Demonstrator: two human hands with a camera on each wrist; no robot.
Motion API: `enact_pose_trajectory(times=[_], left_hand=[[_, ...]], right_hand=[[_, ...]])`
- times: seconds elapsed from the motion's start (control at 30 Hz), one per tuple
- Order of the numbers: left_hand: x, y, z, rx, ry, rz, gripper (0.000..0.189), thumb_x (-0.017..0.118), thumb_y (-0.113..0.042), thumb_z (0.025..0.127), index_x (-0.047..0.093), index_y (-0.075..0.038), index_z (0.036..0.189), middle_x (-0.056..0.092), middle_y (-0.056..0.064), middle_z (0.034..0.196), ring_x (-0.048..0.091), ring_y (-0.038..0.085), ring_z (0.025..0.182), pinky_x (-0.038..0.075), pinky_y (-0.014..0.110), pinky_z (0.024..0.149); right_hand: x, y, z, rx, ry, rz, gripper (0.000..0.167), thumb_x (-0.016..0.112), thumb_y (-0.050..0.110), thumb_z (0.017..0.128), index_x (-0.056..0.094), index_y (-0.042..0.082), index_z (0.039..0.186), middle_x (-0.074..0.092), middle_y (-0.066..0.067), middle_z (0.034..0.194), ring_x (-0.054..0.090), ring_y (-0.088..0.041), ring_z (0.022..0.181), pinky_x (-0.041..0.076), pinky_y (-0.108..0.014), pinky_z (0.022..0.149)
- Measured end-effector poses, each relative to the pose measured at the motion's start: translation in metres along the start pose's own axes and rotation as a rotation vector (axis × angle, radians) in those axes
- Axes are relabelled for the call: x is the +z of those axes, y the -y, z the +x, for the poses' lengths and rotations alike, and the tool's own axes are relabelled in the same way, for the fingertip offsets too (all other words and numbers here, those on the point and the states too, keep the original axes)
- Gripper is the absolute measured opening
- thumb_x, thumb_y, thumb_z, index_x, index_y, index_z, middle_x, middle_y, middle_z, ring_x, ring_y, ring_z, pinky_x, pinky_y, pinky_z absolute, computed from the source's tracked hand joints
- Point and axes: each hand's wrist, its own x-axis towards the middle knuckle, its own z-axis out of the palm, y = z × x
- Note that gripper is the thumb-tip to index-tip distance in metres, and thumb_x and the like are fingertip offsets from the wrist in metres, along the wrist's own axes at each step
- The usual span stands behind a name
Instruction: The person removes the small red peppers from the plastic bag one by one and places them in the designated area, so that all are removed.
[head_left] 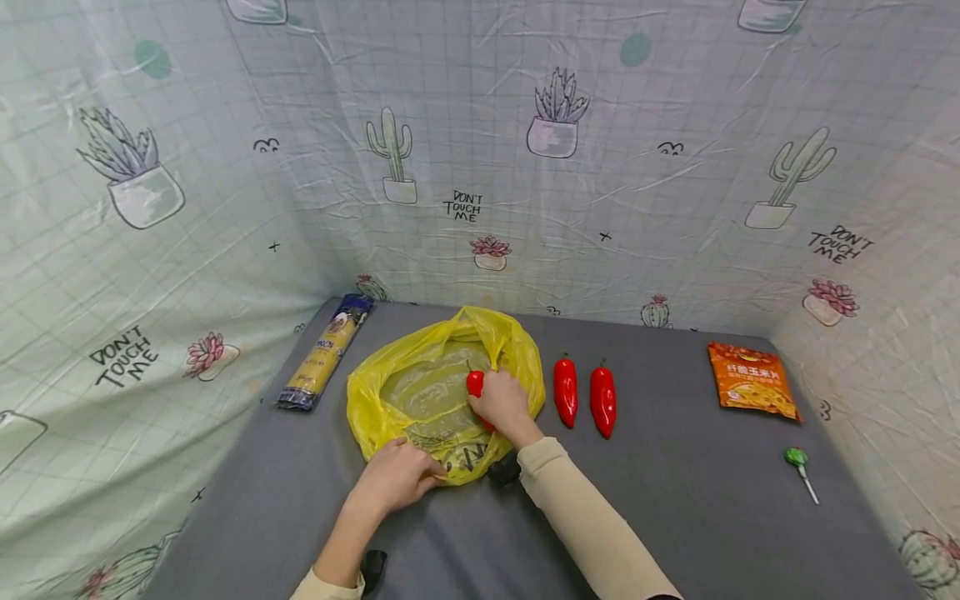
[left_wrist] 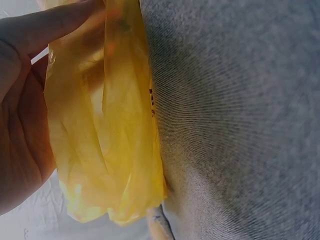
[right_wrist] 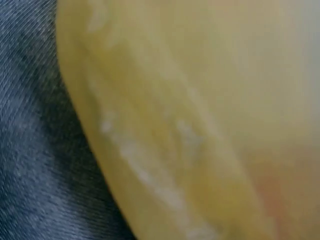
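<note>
A yellow plastic bag (head_left: 367, 408) lies with its mouth spread wide on the grey table. My left hand (head_left: 401, 477) pinches the bag's near rim, and the left wrist view shows the thumb against the yellow film (left_wrist: 110, 130). Inside the mouth, on the right side, my right hand (head_left: 504, 404) grips a red chili pepper (head_left: 475, 383), its stem end sticking out past the fingers. Blurred yellow film (right_wrist: 150, 125) fills most of the right wrist view, hiding that hand there. Two more red peppers, one nearer the bag (head_left: 566, 392) and one farther right (head_left: 602, 402), lie beside it.
A long pack of pasta (head_left: 326, 354) lies left of the bag. On the far right are an orange snack packet (head_left: 752, 382) and a lollipop with a green wrapper (head_left: 797, 457). A printed curtain (head_left: 465, 125) surrounds the table's back and sides.
</note>
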Motion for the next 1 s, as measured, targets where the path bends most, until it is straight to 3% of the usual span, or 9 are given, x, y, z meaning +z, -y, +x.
enact_pose_trajectory(times=[0.63, 1.0], left_hand=[[0.0016, -0.0005, -0.0001, -0.001, 0.006, -0.023, 0.007, 0.073, -0.028, 0.088, 0.079, -0.031, 0.087, 0.076, -0.016, 0.081, 0.070, 0.004, 0.076, 0.054, 0.045, 0.086], [0.0021, 0.0003, -0.0003, -0.007, 0.005, -0.026, 0.007, 0.073, -0.030, 0.088, 0.080, -0.032, 0.089, 0.076, -0.016, 0.083, 0.070, 0.005, 0.078, 0.054, 0.046, 0.088]], right_hand=[[-0.0011, 0.0015, 0.0015, -0.008, -0.012, 0.031, 0.041, 0.077, 0.041, 0.083, 0.070, 0.001, 0.093, 0.065, -0.015, 0.093, 0.065, -0.030, 0.073, 0.056, -0.040, 0.059], [-0.0060, 0.0059, 0.0045, -0.049, -0.063, 0.045, 0.040, 0.076, 0.041, 0.085, 0.070, 0.002, 0.090, 0.064, -0.014, 0.090, 0.064, -0.028, 0.069, 0.056, -0.037, 0.056]])
